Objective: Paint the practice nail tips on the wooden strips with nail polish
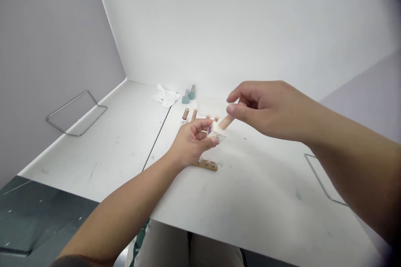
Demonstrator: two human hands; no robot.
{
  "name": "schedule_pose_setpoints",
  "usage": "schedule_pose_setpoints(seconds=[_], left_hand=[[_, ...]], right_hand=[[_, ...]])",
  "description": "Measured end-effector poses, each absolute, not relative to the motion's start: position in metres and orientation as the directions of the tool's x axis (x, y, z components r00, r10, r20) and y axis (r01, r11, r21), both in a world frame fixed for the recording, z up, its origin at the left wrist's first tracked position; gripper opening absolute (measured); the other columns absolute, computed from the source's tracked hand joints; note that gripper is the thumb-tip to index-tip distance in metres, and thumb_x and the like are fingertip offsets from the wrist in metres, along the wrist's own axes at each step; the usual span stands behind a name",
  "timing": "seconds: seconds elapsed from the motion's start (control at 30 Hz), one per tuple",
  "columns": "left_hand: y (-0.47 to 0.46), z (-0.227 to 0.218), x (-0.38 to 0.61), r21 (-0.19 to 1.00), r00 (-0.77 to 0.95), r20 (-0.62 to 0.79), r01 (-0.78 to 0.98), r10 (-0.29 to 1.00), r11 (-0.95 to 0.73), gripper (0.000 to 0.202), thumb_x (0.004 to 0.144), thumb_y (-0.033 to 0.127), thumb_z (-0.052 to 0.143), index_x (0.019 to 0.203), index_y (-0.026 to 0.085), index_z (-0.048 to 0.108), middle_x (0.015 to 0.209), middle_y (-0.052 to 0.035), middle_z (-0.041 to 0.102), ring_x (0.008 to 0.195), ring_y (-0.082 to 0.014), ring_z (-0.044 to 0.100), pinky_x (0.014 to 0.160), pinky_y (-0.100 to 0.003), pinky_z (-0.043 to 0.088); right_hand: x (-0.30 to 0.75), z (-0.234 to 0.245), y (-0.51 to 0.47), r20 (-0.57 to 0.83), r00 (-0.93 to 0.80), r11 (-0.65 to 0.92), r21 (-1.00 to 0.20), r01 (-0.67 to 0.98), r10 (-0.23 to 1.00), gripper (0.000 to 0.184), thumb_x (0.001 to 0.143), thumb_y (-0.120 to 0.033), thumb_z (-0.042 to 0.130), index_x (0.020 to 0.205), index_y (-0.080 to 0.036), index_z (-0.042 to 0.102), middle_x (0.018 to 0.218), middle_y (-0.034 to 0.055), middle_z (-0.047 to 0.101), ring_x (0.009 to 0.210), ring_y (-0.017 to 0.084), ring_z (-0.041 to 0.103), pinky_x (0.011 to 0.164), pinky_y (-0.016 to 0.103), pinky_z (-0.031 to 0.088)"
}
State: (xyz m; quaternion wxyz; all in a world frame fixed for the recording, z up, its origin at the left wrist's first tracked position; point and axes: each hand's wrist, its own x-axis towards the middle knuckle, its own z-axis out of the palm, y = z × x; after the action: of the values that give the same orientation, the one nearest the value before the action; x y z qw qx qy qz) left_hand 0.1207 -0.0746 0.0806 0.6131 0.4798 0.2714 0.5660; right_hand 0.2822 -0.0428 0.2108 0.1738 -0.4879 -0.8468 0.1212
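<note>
My left hand (191, 141) is closed around a small white piece (216, 131) with a purple mark on it, held just above the white table (257, 192). My right hand (266, 108) hovers to the right of it, thumb and forefinger pinched on the top of a beige wooden-capped stick or bottle (226, 122) whose lower end meets the white piece. Under my left hand lies a small brown strip (207, 164) with several tiny metal-tipped pieces on it.
Behind my hands stand beige-capped nail-polish bottles (186, 115) and, farther back, two teal bottles (189, 94) beside crumpled white paper (166, 96). Wire frames sit at the left (77, 113) and right (322, 181). The table's front edge runs near my lap.
</note>
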Motion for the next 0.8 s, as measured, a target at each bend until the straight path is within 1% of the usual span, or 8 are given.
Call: schedule_pose_setpoints(seconds=[0.07,0.2,0.33,0.37,0.47,0.6,0.7,0.8], left_hand=[[-0.0748,0.0804,0.1209,0.898,0.212,0.204,-0.429,0.956,-0.097,0.035,0.069,0.024,0.076,0.101,0.015,0.064,0.102,-0.0074,0.063,0.073,-0.011,0.059,0.075,-0.032,0.05],[-0.0747,0.0801,0.1221,0.89,0.202,0.21,-0.445,0.957,-0.102,0.036,0.069,0.025,0.076,0.102,0.015,0.064,0.107,-0.0081,0.061,0.072,-0.0107,0.06,0.074,-0.032,0.051],[-0.0749,0.0797,0.1238,0.893,0.202,0.208,-0.439,0.957,-0.102,0.037,0.068,0.026,0.077,0.1,0.015,0.063,0.109,-0.0083,0.061,0.069,-0.0097,0.06,0.071,-0.03,0.051],[-0.0751,0.0797,0.1241,0.893,0.202,0.207,-0.439,0.957,-0.1,0.037,0.067,0.026,0.077,0.1,0.016,0.063,0.11,-0.0083,0.061,0.069,-0.0096,0.06,0.07,-0.03,0.051],[-0.0756,0.08,0.1245,0.889,0.199,0.203,-0.449,0.959,-0.095,0.038,0.066,0.027,0.078,0.099,0.015,0.063,0.111,-0.0085,0.06,0.07,-0.0099,0.061,0.071,-0.03,0.051],[-0.0764,0.0807,0.1244,0.885,0.195,0.207,-0.455,0.959,-0.099,0.039,0.066,0.026,0.078,0.1,0.015,0.062,0.112,-0.0091,0.06,0.071,-0.0111,0.062,0.072,-0.031,0.051],[-0.0769,0.0812,0.1246,0.885,0.198,0.207,-0.456,0.958,-0.097,0.039,0.067,0.025,0.078,0.101,0.014,0.062,0.11,-0.0089,0.06,0.072,-0.0117,0.062,0.072,-0.031,0.051],[-0.0775,0.0819,0.1247,0.887,0.196,0.198,-0.453,0.961,-0.09,0.039,0.065,0.025,0.079,0.1,0.015,0.062,0.11,-0.0086,0.061,0.071,-0.0111,0.061,0.073,-0.032,0.051]], right_hand=[[0.2826,0.2101,-0.0433,0.152,-0.455,0.479,-0.349,0.806,0.877,0.013,0.076,-0.037,0.059,0.08,-0.026,0.064,0.063,-0.0015,0.057,0.045,0.01,0.043,0.045,0.029,0.032],[0.2846,0.2098,-0.0457,0.207,-0.454,0.498,-0.413,0.762,0.867,0.017,0.075,-0.039,0.061,0.087,-0.027,0.062,0.067,-0.0009,0.059,0.05,0.012,0.048,0.045,0.03,0.034],[0.2841,0.2078,-0.0486,0.2,-0.427,0.471,-0.424,0.773,0.882,0.009,0.076,-0.035,0.06,0.078,-0.026,0.062,0.065,0.0002,0.058,0.049,0.013,0.049,0.045,0.03,0.033],[0.2836,0.207,-0.0492,0.222,-0.432,0.485,-0.443,0.754,0.874,0.009,0.076,-0.032,0.061,0.082,-0.026,0.062,0.069,0.0007,0.061,0.053,0.014,0.051,0.046,0.03,0.035],[0.2825,0.2052,-0.0502,0.262,-0.442,0.513,-0.491,0.704,0.858,0.022,0.076,-0.032,0.06,0.098,-0.027,0.06,0.078,0.0019,0.065,0.06,0.016,0.056,0.047,0.03,0.038],[0.2845,0.204,-0.0493,0.197,-0.408,0.452,-0.436,0.778,0.892,0.014,0.079,-0.034,0.057,0.089,-0.025,0.062,0.066,0.0012,0.061,0.047,0.011,0.048,0.043,0.028,0.032],[0.2863,0.2035,-0.0491,0.23,-0.42,0.478,-0.475,0.739,0.878,0.021,0.078,-0.036,0.06,0.097,-0.027,0.06,0.072,0.001,0.064,0.052,0.013,0.052,0.044,0.028,0.036],[0.2851,0.2025,-0.0511,0.269,-0.408,0.489,-0.492,0.72,0.872,0.019,0.078,-0.035,0.061,0.095,-0.025,0.061,0.074,0.0024,0.065,0.059,0.016,0.057,0.049,0.03,0.04]])
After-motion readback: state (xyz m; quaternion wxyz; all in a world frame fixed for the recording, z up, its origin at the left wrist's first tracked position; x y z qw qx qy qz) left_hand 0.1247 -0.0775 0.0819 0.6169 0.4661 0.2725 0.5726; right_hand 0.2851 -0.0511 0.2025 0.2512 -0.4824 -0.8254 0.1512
